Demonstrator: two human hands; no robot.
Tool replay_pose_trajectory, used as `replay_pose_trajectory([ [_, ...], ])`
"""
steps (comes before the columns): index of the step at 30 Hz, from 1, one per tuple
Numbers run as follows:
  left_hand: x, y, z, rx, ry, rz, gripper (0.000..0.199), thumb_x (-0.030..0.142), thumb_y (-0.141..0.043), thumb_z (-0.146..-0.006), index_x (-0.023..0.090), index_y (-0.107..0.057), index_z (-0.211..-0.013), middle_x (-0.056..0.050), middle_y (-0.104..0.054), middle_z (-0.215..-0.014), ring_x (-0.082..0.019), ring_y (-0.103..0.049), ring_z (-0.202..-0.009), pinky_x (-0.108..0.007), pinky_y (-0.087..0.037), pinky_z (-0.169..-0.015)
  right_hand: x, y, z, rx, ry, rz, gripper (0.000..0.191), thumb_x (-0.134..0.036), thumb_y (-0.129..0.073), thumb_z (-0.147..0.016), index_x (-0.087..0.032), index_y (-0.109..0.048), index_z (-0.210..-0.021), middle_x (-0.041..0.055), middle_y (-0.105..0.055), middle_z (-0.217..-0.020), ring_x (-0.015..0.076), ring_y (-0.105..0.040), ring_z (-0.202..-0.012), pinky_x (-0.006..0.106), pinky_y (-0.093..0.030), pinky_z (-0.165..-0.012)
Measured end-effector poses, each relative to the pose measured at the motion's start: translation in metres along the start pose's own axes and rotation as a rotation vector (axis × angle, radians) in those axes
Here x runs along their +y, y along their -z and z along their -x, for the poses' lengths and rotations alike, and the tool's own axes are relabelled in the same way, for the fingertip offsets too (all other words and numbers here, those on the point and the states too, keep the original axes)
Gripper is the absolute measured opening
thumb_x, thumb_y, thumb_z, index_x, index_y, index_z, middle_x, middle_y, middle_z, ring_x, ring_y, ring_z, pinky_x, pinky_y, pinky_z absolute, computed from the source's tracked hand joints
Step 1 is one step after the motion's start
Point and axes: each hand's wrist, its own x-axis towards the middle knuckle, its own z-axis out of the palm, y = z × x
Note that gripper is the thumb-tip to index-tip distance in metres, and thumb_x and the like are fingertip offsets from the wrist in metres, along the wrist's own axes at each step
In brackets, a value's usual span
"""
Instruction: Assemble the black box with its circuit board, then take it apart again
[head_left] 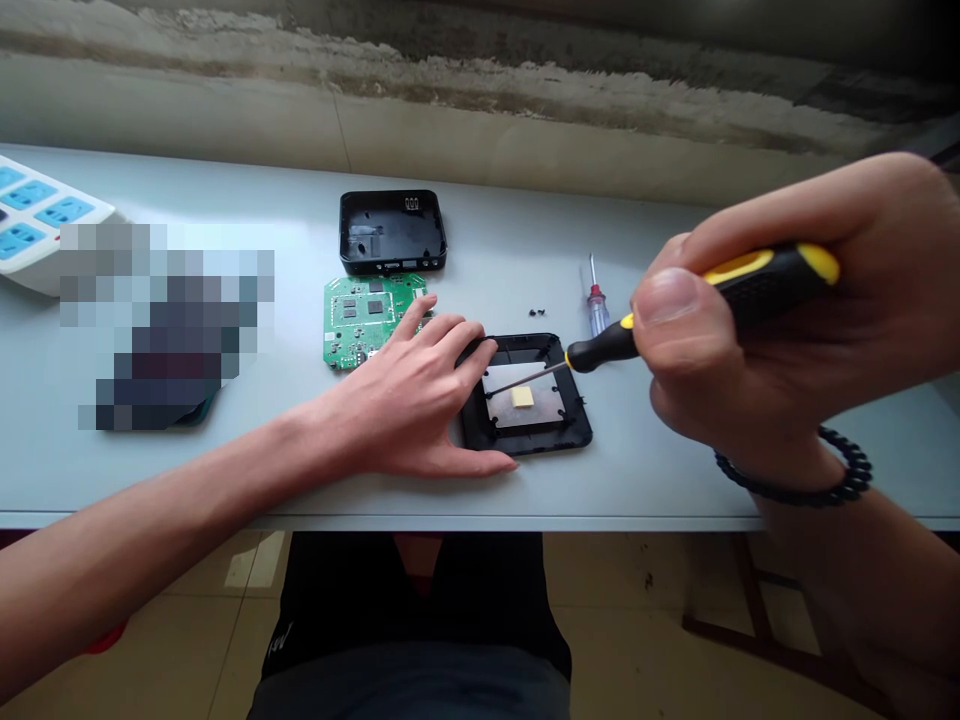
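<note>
My left hand [405,395] lies spread over a black plastic device base [559,438], its fingers on the far rim and its thumb along the near edge. A metal plate [529,412] sits inside the base, with a small yellow pad [522,397] stuck on it. My right hand [720,320] grips a black-and-yellow screwdriver [607,345]. Its thin shaft reaches over the plate, and its tip is hidden behind my left fingers near the base's left side. A green circuit board [361,320] lies just beyond my left fingers, which partly cover it.
A black device cover [391,232] lies open side up at the back of the pale table [225,480]. Small dark screws [536,312] and a red-handled screwdriver [597,305] lie nearby. A blue-socketed power strip [37,215] and a pixelated object [165,330] are at left.
</note>
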Motion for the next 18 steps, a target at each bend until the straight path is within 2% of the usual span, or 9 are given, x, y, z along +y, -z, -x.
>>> replay_pose_trajectory([
  [5,0.0,0.0,0.0,0.004,-0.004,0.001,0.095,0.081,-0.049,-0.094,-0.003,-0.062,-0.137,-0.028,-0.064,-0.131,-0.042,-0.06,-0.122,-0.069,-0.029,-0.126,-0.007,0.005,-0.009,0.0,-0.008,0.052,0.018,-0.034,-0.052,-0.075,-0.02,-0.053,-0.064,-0.0016,-0.034,-0.055,0.0075,-0.045,-0.052,0.03,-0.029,-0.05],
  [7,0.0,0.0,0.0,0.0,0.0,0.005,0.093,0.08,-0.051,-0.094,-0.003,-0.062,-0.136,-0.028,-0.064,-0.131,-0.042,-0.059,-0.123,-0.069,-0.028,-0.126,-0.007,0.014,-0.017,-0.065,-0.037,0.078,0.02,-0.037,-0.053,-0.074,-0.022,-0.051,-0.061,-0.0033,-0.027,-0.052,0.0073,-0.041,-0.049,0.03,-0.029,-0.047],
  [8,0.0,0.0,0.0,0.002,0.002,0.006,0.093,0.08,-0.051,-0.093,-0.003,-0.063,-0.136,-0.028,-0.064,-0.131,-0.043,-0.059,-0.123,-0.069,-0.028,-0.126,-0.006,0.018,-0.021,-0.24,-0.064,0.093,0.02,-0.038,-0.057,-0.075,-0.023,-0.055,-0.064,-0.0044,-0.031,-0.051,0.0062,-0.036,-0.047,0.029,-0.033,-0.046],
  [9,0.0,0.0,0.001,0.002,0.004,0.007,0.094,0.08,-0.052,-0.093,-0.003,-0.063,-0.135,-0.028,-0.064,-0.131,-0.043,-0.059,-0.124,-0.068,-0.027,-0.126,-0.004,0.021,-0.025,-0.479,-0.066,0.092,0.019,-0.038,-0.064,-0.079,-0.023,-0.06,-0.068,-0.0051,-0.037,-0.051,0.0055,-0.033,-0.046,0.027,-0.041,-0.048],
  [10,0.0,0.0,0.001,0.003,0.005,0.01,0.094,0.08,-0.052,-0.092,-0.003,-0.063,-0.135,-0.028,-0.064,-0.131,-0.043,-0.059,-0.124,-0.068,-0.027,-0.127,-0.002,0.022,-0.027,-0.523,0.078,0.023,0.021,-0.037,-0.071,-0.074,-0.023,-0.058,-0.065,-0.0076,-0.034,-0.046,0.0037,-0.027,-0.04,0.026,-0.04,-0.044],
  [11,0.0,0.0,0.001,0.005,0.006,0.015,0.094,0.08,-0.053,-0.092,-0.003,-0.062,-0.136,-0.029,-0.064,-0.131,-0.043,-0.059,-0.124,-0.069,-0.027,-0.127,0.0,0.022,-0.027,-0.515,0.155,-0.032,0.02,-0.034,-0.073,-0.074,-0.023,-0.058,-0.066,-0.0082,-0.036,-0.045,0.0032,-0.027,-0.039,0.025,-0.041,-0.044],
  [13,0.0,0.0,0.001,0.004,0.007,0.028,0.095,0.079,-0.055,-0.092,-0.003,-0.061,-0.138,-0.03,-0.063,-0.134,-0.043,-0.059,-0.125,-0.07,-0.027,-0.126,0.003,0.016,-0.026,-0.246,0.124,-0.114,0.019,-0.03,-0.069,-0.082,-0.021,-0.057,-0.071,-0.004,-0.047,-0.056,0.0043,-0.035,-0.047,0.025,-0.039,-0.046],
  [15,0.001,0.0,0.001,-0.001,0.008,0.036,0.094,0.078,-0.056,-0.092,-0.003,-0.059,-0.14,-0.031,-0.062,-0.138,-0.044,-0.058,-0.128,-0.07,-0.027,-0.126,0.004,0.01,-0.025,-0.303,0.27,-0.2,0.015,-0.028,-0.074,-0.086,-0.021,-0.06,-0.086,-0.0019,-0.065,-0.078,0.0049,-0.044,-0.056,0.024,-0.041,-0.048],
  [18,0.001,0.001,0.001,-0.012,0.011,0.035,0.095,0.077,-0.057,-0.093,-0.005,-0.059,-0.141,-0.031,-0.061,-0.14,-0.044,-0.057,-0.13,-0.07,-0.026,-0.127,0.0,0.009,-0.032,-0.41,0.32,-0.218,0.017,-0.036,-0.072,-0.092,-0.025,-0.061,-0.1,-0.0017,-0.068,-0.094,0.0077,-0.055,-0.068,0.024,-0.047,-0.055],
])
